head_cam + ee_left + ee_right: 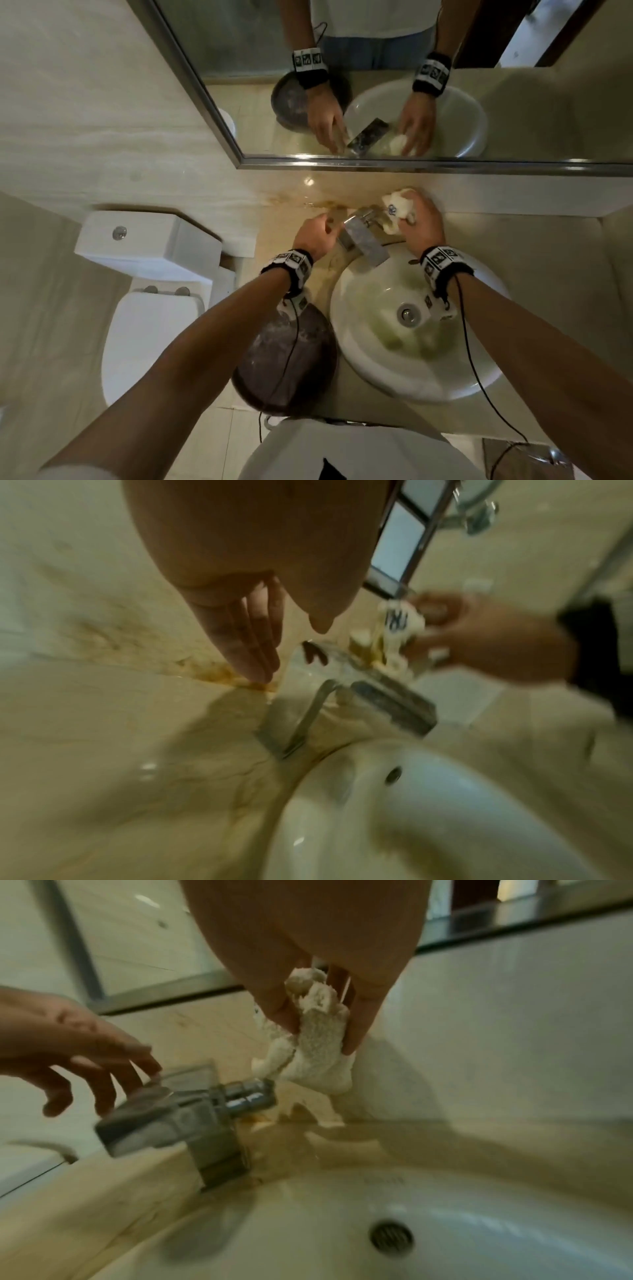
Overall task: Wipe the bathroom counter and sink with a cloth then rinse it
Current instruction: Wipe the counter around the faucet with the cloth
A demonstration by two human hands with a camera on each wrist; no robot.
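Note:
My right hand [411, 219] grips a bunched cream cloth [397, 207] behind the chrome faucet [363, 240], close to the backsplash. In the right wrist view thumb and fingers pinch the cloth [315, 1042], which hangs just above the beige counter [445, 1139]. My left hand [320, 226] is left of the faucet with loosely spread fingers [137, 1066], their tips at the faucet's lever [185, 1077]. In the left wrist view the left hand's fingers [253, 647] look straight beside the faucet [346, 688]. The white round sink [359, 349] lies below; I see no running water.
A dark round bowl [284, 359] sits on the counter left of the sink, under my left forearm. A toilet [147, 325] stands further left. The mirror [376, 85] hangs above the backsplash. Brown stains [219, 672] mark the counter by the faucet. The sink's drain [390, 1237] is open.

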